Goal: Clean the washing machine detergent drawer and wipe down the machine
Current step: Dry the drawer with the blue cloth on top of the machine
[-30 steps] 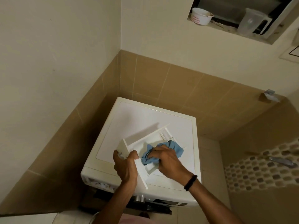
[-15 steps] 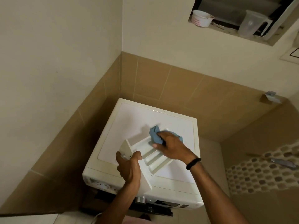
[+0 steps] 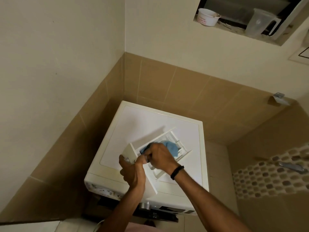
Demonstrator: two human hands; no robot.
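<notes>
Gripping detergent drawer [image 3: 156, 171] in left hand [image 3: 132, 171], clutching blue cloth [image 3: 170, 146] with right hand [image 3: 160, 154]; liable to slip under hard scrubbing.

Both forearms are bare as far as they show. A thin black cord wristband [image 3: 177, 172] sits on the right wrist, just behind the right hand [image 3: 158, 156]. A strip of pale pink garment [image 3: 143, 228] shows low between the arms.

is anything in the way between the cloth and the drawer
Nothing visible. The right hand holds the cloth right inside the drawer, which the left hand grips at its front end over the machine.
</notes>
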